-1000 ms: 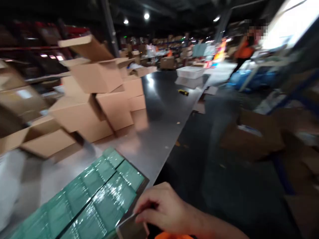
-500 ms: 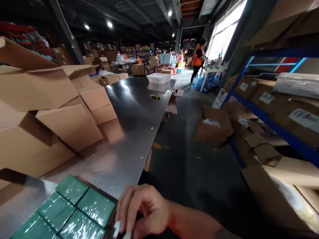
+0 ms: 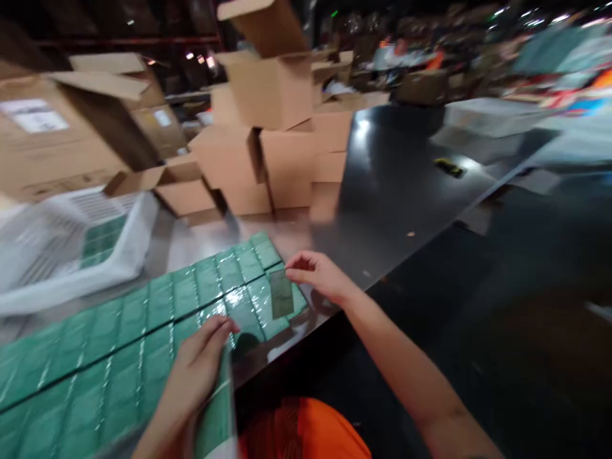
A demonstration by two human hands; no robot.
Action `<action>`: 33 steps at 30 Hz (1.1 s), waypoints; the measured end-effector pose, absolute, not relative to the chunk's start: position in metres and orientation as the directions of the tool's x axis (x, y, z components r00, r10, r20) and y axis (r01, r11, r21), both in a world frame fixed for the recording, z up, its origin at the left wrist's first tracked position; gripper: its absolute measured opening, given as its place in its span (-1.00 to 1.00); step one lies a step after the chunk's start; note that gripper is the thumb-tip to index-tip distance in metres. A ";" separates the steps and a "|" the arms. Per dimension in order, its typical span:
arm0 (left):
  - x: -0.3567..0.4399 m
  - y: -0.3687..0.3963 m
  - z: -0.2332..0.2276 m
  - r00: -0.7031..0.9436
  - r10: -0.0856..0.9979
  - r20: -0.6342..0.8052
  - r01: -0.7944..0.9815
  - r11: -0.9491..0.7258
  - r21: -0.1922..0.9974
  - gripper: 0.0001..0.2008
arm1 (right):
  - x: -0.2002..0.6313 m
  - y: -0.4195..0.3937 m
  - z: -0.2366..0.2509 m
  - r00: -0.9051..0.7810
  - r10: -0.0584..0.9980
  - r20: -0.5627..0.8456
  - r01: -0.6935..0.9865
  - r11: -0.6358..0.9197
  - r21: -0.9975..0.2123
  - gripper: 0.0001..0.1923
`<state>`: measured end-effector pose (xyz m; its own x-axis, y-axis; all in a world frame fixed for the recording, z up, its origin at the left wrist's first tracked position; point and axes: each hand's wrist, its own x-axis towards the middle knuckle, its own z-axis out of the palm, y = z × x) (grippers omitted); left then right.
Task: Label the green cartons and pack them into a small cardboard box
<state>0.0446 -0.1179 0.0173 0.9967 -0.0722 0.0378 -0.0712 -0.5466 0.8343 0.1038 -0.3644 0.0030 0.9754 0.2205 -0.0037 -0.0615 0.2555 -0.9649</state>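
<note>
The shiny grey metal table (image 3: pixel 406 185) lies bare beyond the right hand, its edge running just under both wrists. The right hand (image 3: pixel 319 275) pinches a small dull-green flat card (image 3: pixel 281 296) over the shrink-wrapped green packs (image 3: pixel 143 331). The left hand (image 3: pixel 203 366) presses loosely spread on those packs; the blur prevents counting them.

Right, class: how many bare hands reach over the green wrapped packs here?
2. The left hand rests on the green packs near the table's front edge; the right hand pinches a small greenish slip above the packs' right end. None seem hidden.
</note>
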 end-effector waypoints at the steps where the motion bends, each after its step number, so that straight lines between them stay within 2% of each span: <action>1: 0.040 -0.118 0.012 0.997 -0.073 -0.016 -0.029 -0.579 0.815 -0.57 | 0.112 -0.361 0.003 0.969 0.245 -0.012 -0.068 0.224 -0.972 -0.63; 7: 0.039 -0.129 -0.007 0.965 -0.109 -0.240 0.132 -0.590 0.797 -0.51 | 0.143 -0.342 -0.007 0.897 0.416 -0.151 -0.209 0.097 -0.973 -0.61; 11: 0.040 -0.136 -0.009 0.951 -0.119 -0.286 0.154 -0.622 0.768 -0.55 | 0.144 -0.337 -0.012 0.863 0.465 -0.196 -0.236 0.028 -0.971 -0.62; 17: 0.042 -0.151 -0.005 0.954 -0.079 -0.290 0.135 -0.748 0.649 -0.72 | 0.131 -0.336 -0.012 0.918 0.381 -0.105 -0.086 -0.067 -0.994 -0.76; 22: 0.042 -0.159 -0.004 0.943 -0.075 -0.323 0.133 -0.806 0.576 -0.75 | 0.124 -0.332 -0.025 0.968 0.238 0.080 0.162 -0.348 -0.923 -0.91; 26: 0.045 -0.161 -0.005 0.929 -0.075 -0.362 0.149 -0.821 0.551 -0.74 | 0.124 -0.329 -0.035 0.960 0.231 0.159 0.249 -0.440 -0.863 -0.95; 33: 0.048 -0.160 -0.006 0.920 -0.066 -0.386 0.163 -0.832 0.530 -0.75 | 0.124 -0.325 -0.036 0.961 0.241 0.137 0.249 -0.531 -0.810 -0.92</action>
<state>0.0483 -0.1603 -0.0060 0.9201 -0.0662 -0.3862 0.1626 -0.8322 0.5300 0.1238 -0.3254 -0.0355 0.9607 0.2414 0.1371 0.2491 -0.5314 -0.8097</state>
